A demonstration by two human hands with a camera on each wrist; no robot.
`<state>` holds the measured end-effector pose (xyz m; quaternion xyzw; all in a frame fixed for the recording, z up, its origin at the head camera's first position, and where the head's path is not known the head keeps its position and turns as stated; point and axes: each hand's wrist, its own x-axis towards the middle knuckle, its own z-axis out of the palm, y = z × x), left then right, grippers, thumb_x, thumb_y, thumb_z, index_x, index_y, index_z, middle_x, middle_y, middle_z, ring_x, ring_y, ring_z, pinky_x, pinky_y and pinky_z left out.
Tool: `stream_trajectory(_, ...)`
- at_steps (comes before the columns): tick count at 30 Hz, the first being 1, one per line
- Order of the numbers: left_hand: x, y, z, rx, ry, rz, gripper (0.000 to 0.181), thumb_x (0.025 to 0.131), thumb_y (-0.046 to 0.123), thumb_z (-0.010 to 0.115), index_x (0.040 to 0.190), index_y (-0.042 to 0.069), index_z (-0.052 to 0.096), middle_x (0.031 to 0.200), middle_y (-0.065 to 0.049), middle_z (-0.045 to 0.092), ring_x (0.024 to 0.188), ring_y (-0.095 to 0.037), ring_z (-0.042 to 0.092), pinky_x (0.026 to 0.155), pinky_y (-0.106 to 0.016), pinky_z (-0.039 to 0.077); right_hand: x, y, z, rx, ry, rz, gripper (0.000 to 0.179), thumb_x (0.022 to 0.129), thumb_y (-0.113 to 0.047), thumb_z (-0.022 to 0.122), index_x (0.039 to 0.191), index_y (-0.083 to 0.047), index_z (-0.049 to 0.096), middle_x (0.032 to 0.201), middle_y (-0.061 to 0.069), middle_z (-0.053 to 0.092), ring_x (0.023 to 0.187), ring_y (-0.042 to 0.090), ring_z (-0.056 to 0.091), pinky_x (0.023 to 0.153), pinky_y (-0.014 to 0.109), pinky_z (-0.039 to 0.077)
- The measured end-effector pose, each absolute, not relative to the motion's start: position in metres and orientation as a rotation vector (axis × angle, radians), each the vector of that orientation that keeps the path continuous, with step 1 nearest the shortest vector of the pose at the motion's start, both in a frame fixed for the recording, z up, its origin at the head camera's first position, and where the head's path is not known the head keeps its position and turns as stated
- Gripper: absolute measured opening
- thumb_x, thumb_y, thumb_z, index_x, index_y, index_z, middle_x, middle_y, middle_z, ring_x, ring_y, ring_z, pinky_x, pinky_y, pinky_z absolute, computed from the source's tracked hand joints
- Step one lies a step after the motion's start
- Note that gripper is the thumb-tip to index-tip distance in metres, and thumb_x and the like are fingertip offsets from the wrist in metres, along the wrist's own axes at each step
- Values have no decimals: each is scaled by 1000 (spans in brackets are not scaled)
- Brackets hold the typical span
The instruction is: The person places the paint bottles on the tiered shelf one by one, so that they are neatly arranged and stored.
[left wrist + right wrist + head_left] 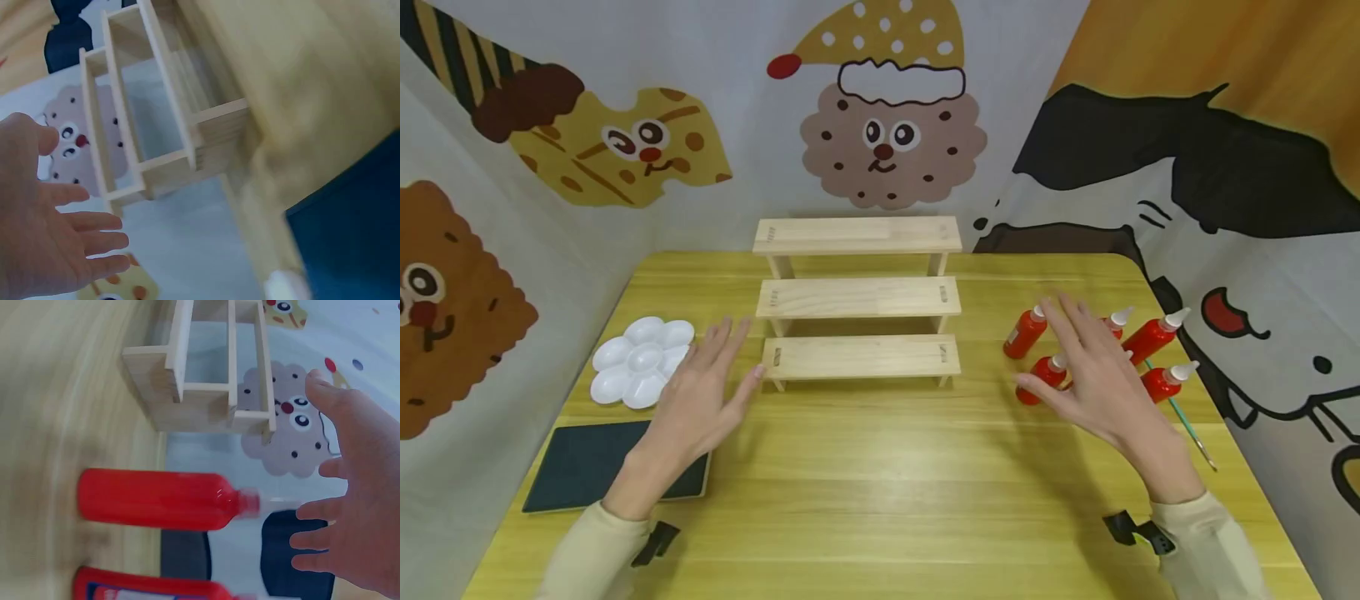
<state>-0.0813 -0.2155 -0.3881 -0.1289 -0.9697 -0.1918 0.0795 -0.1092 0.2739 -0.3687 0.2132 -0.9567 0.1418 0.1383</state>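
In the head view my left hand [700, 400] hovers with spread, straight fingers, partly covering a white flower-shaped paint palette [643, 358] and a dark rectangular board [591, 467]. My right hand [1101, 383] is likewise stretched out, above several red squeeze bottles [1025, 335] with whitish nozzles, some of which it hides. Between the hands stands a three-tier wooden shelf [861, 358], its steps bare. The left wrist view has the left palm [50, 244] holding nothing. Beside the upright red bottle [156, 499] in the right wrist view, the right hand [362, 500] also holds nothing.
A thin teal paintbrush [1191, 429] lies at the right, partly under the bottles. The wooden table [880, 492] is bounded behind and at the sides by a cartoon-printed cloth [730, 50].
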Motion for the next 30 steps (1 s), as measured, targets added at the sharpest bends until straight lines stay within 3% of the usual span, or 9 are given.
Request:
stream_trajectory(8, -82, -222, -413, -166, -2909, -784, 72, 107, 47, 42, 163, 7, 19, 161, -30, 29, 141, -54, 36, 103, -71, 38, -99, 285, -390, 549, -2768, 604, 106, 80, -38, 86, 163, -18, 24, 161, 23, 34, 138, 50, 40, 101, 74, 39)
stream_trajectory(13, -86, -222, -425, -48, -2903, -919, 76, 107, 49, 42, 162, 3, 18, 160, -31, 30, 142, -53, 34, 110, -67, 34, -91, 289, -404, 498, -2734, 741, 109, 80, -29, 88, 164, -19, 19, 159, 22, 38, 133, 48, 46, 99, 70, 41)
stream_trajectory(15, -89, -220, -430, 1, -2902, -990, 77, 107, 49, 42, 162, 1, 18, 161, -31, 30, 144, -52, 32, 112, -66, 33, -88, 289, -410, 474, -2712, 785, 109, 80, -26, 88, 164, -19, 19, 157, 23, 42, 130, 47, 49, 101, 64, 43)
stream_trajectory(18, -93, -217, -437, 50, -2900, -1096, 76, 107, 46, 43, 160, -2, 19, 159, -30, 32, 143, -50, 35, 112, -64, 35, -85, 289, -419, 459, -2662, 850, 108, 79, -18, 88, 163, -16, 22, 149, 25, 49, 124, 46, 55, 107, 31, 48)
stream_trajectory(20, -96, -214, -441, 62, -2906, -1151, 74, 107, 44, 44, 159, -4, 21, 157, -30, 36, 141, -48, 40, 111, -62, 38, -84, 289, -425, 455, -2633, 904, 105, 79, -12, 88, 162, -14, 24, 144, 24, 53, 120, 43, 58, 99, 9, 43)
stream_trajectory(22, -98, -213, -444, 66, -2911, -1214, 72, 108, 41, 45, 159, -5, 22, 155, -31, 40, 138, -47, 45, 109, -59, 42, -84, 290, -431, 454, -2617, 950, 101, 80, -7, 86, 161, -11, 26, 139, 25, 57, 115, 41, 60, 92, -2, 33)
stream_trajectory(30, -103, -212, -454, 117, -2858, -1429, 65, 108, 33, 47, 158, -3, 26, 151, -28, 47, 131, -42, 55, 105, -52, 48, -85, 290, -445, 410, -2629, 999, 88, 85, -6, 82, 157, -7, 32, 129, 24, 63, 108, 40, 65, 86, -3, 36)
